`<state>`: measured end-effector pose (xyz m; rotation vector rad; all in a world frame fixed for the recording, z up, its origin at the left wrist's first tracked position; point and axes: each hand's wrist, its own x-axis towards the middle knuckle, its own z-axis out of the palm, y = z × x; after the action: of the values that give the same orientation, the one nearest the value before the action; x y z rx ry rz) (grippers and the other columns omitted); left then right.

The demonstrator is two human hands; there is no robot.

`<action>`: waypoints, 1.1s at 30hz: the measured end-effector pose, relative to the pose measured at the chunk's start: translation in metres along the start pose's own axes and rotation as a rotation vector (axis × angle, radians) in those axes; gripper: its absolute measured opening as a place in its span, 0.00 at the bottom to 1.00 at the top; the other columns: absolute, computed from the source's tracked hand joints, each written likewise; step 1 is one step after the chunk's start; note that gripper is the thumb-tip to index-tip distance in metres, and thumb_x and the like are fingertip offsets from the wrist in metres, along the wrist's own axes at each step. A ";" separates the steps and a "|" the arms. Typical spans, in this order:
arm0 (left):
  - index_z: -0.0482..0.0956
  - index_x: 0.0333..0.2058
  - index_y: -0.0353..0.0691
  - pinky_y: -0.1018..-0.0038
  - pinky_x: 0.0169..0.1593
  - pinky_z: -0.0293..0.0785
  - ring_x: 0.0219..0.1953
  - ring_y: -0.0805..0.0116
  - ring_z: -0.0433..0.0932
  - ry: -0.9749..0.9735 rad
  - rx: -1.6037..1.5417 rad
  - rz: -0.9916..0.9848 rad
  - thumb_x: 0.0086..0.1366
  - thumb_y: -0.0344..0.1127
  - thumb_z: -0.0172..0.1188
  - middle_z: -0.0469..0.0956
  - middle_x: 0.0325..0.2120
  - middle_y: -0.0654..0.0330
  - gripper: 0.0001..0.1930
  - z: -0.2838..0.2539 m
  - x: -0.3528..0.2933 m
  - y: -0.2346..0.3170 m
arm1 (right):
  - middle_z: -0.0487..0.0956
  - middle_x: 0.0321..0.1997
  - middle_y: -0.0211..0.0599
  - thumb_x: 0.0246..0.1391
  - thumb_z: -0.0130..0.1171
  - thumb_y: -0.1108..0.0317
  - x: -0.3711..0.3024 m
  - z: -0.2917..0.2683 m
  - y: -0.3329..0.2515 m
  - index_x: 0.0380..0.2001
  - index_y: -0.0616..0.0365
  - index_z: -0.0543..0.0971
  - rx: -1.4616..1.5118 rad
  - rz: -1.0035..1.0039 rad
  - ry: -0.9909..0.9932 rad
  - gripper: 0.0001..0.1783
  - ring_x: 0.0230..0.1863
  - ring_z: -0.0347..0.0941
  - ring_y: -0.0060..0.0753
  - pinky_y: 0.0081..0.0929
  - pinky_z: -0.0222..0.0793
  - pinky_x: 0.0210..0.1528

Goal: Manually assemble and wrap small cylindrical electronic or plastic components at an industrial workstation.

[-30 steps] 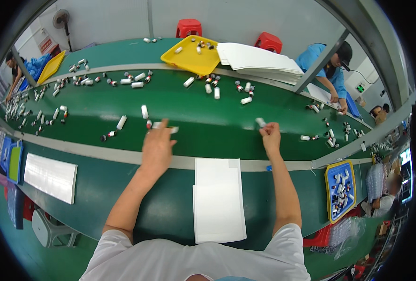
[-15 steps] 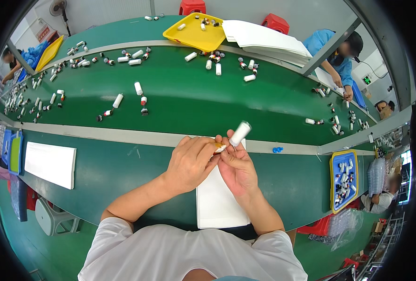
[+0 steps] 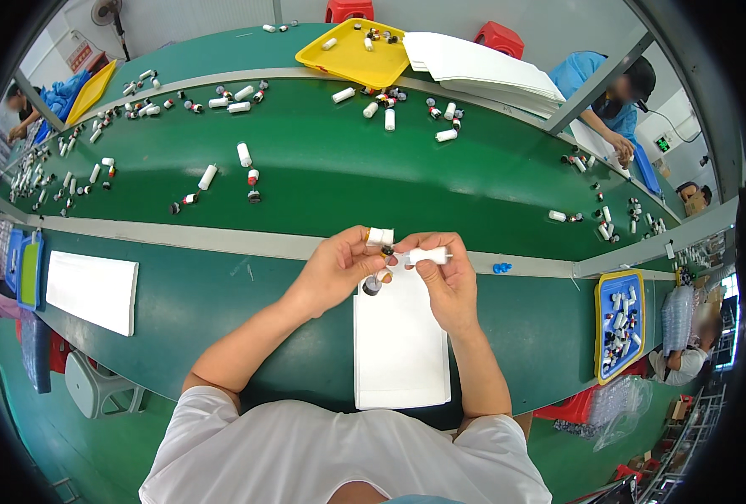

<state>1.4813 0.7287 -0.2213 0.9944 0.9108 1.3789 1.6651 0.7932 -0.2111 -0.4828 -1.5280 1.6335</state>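
So the left hand (image 3: 331, 275) has a few small white-and-dark parts (image 3: 379, 237) pinched in its fingers, and the right hand (image 3: 450, 290) is gripping a white tube (image 3: 426, 256) just beside them, over the far end of some white paper (image 3: 401, 349) on the green desk (image 3: 196, 294).

Upper edge: pale grey wall (image 3: 440, 20); standing fan (image 3: 105, 12) at upper left; two red stools (image 3: 500, 38) at upper centre and centre-right. Upper right: small green-lit sign (image 3: 662, 144). Centre: green worktable (image 3: 205, 336), curved by lens; diffuse sheen on green surface beyond. Lower left: pale grey stool (image 3: 95, 380) on green floor (image 3: 95, 458). Lower right: metal racking (image 3: 699, 433).
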 end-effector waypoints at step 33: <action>0.79 0.46 0.34 0.79 0.34 0.76 0.37 0.74 0.83 0.026 -0.017 -0.362 0.67 0.29 0.60 0.81 0.32 0.61 0.10 0.001 0.033 -0.053 | 0.72 0.46 0.38 0.46 0.65 0.79 -0.033 -0.050 0.070 0.42 0.63 0.80 -1.264 -0.083 0.178 0.17 0.48 0.68 0.44 0.37 0.71 0.45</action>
<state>1.5009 0.7642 -0.2692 0.7559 1.0393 1.0931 1.7006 0.8054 -0.2953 -1.1408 -2.2472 0.3479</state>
